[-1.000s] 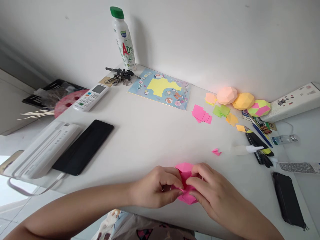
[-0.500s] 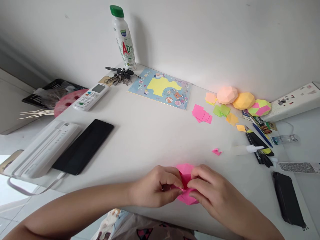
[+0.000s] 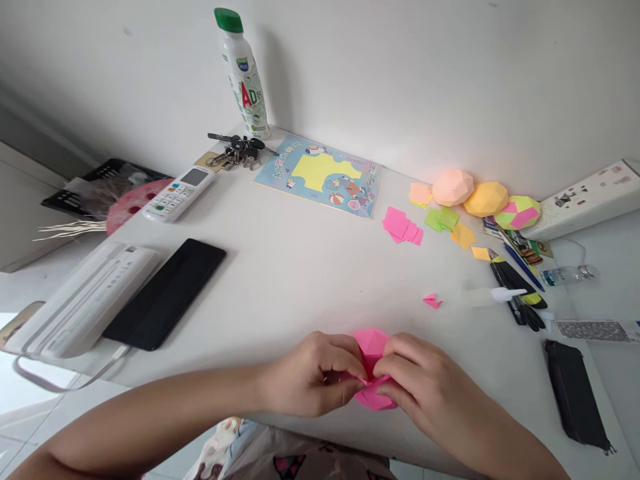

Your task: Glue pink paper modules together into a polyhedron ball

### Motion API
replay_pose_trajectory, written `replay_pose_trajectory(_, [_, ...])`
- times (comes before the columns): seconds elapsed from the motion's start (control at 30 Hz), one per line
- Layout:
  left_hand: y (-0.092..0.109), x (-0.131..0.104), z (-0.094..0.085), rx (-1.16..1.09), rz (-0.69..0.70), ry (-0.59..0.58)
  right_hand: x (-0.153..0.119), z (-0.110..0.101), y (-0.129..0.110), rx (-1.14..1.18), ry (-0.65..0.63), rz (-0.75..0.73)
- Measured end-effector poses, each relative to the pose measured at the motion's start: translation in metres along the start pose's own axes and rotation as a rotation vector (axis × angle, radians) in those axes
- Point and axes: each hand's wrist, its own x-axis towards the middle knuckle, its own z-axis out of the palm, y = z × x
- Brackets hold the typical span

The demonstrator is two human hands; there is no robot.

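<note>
White tabletop (image 3: 290,280) meets a pale wall (image 3: 370,80); at its near side, my left hand (image 3: 320,373) and right hand (image 3: 427,380) hold a faceted pink paper ball (image 3: 373,342) between them, fingers (image 3: 345,361) pinched at its open gap.

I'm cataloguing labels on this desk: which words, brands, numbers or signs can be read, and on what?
"AD": the white bottle with the green cap; its other print is too small.
"A4": starts the title on the blue printed cover; the rest is too blurred.
Unreadable: key markings on the remote control, small marks on the white device.
</note>
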Motion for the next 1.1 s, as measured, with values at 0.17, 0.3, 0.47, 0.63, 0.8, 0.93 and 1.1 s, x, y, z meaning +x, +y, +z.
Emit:
replay_pose_trajectory(0.17, [0.0019,0.0,-0.0001,-0.027,-0.003,0.003,0.0008,0.0003,-0.001,-0.02,0.009,-0.02])
replay_pose_trajectory(0.3, [0.0017,-0.0001,0.0006,-0.023,-0.002,0.005,0.001,-0.0012,-0.0018,-0.037,-0.004,-0.016])
replay_pose_trajectory(0.47, [-0.0008,-0.0008,0.0007,-0.002,-0.001,0.001,-0.0012,-0.0015,-0.0009,-0.031,-0.039,-0.01])
replay_pose_trajectory(0.63, [-0.0001,0.0001,-0.0003,-0.009,-0.007,0.001,-0.0047,-0.0009,0.0011,0.028,-0.051,0.006])
replay_pose_trajectory(0.8, [0.0007,0.0004,0.0004,-0.005,-0.012,0.004,-0.005,-0.002,0.0,0.055,-0.055,0.001])
replay_pose_trajectory(0.93, [-0.0001,-0.0003,0.0005,0.011,-0.015,0.001,-0.0041,-0.0017,-0.0011,0.068,-0.042,-0.011])
replay_pose_trajectory(1.1, [-0.0008,0.0,-0.0004,0.011,0.019,-0.019,-0.0041,-0.0015,-0.0021,0.087,-0.024,-0.024])
